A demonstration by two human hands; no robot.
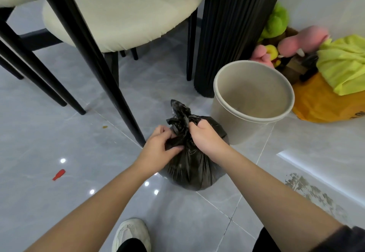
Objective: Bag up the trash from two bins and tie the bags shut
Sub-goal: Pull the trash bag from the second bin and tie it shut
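Black bag sitting on floor beside bin, left hand and right hand both gripping its neck, fingers clamping plastic

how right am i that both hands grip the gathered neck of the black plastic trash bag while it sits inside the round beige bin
Not quite: the black plastic trash bag is not inside the round beige bin. The head view shows it on the grey tiled floor beside the bin. The left hand and right hand do both grip its gathered neck.
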